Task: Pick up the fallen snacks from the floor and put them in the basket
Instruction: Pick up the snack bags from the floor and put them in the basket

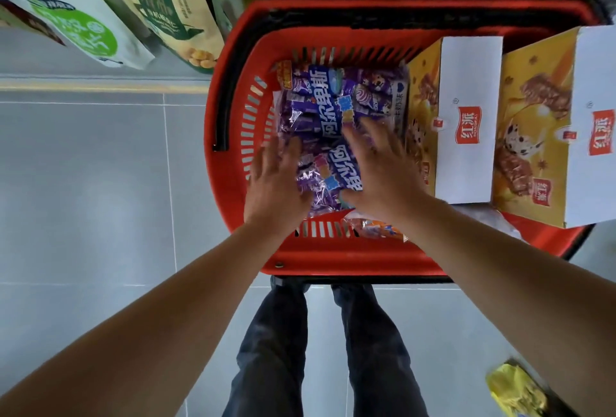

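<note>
Snacks fill the red basket (233, 163), which stands on the grey tiled floor (100, 183) right in front of the person's feet. Two purple candy bags lie in its left half: the far purple bag (336, 96) rests flat near the far wall, and the near purple bag (330, 180) overlaps its near edge, lying under both hands. The left hand (280, 183) rests on the left side of that near bag with its fingers spread and nearly straight, pressing down rather than gripping. The right hand (383, 170) lies flat across the right side of the same bag, fingers stretched out toward the far bag and touching its near edge; it pinches nothing. An orange packet (376, 226) is wedged against the near wall of the basket, partly hidden beneath the right wrist.

In the right half of the basket two yellow-and-white snack boxes stand tilted side by side. The left box (466, 116) leans just beside the purple bags, and the right box (546, 136) sticks out past the basket's right rim. A black handle (222, 106) lies folded along the left rim.

A yellow packet (515, 390) lies on the floor at the lower right, well apart from the basket and partly covered by the right forearm. At the upper left, bagged goods hang at a shelf: a white-and-green pouch (76, 20) and a tan pouch (180, 6) beside it. The person's dark trousers (276, 350) show below the basket.
</note>
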Available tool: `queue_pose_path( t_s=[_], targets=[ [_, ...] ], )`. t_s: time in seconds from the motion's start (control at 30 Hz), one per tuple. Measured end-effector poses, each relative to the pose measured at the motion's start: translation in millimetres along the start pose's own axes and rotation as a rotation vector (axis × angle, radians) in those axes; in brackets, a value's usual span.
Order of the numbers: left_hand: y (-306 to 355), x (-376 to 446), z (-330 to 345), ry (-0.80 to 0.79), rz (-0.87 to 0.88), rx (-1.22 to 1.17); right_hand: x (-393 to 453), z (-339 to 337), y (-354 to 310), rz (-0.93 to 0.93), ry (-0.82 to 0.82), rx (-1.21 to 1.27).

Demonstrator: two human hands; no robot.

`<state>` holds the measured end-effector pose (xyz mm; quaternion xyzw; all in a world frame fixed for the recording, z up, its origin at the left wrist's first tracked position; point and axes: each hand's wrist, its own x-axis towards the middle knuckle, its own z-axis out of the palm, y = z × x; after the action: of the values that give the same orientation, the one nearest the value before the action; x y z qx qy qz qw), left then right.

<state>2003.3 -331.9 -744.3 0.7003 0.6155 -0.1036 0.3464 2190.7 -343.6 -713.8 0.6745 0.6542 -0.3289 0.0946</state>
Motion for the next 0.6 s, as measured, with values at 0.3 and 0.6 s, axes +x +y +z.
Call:
queue_pose_path(
  t_s=[0.3,0.6],
  targets=[
    [-10,20,17,-0.276,0.21,0.301,0,49,12,0.102,-0.208,0.091],
    [-10,48,19,-0.29,0.229,0.342,24,49,23,0.129,-0.208,0.157]
  ],
)
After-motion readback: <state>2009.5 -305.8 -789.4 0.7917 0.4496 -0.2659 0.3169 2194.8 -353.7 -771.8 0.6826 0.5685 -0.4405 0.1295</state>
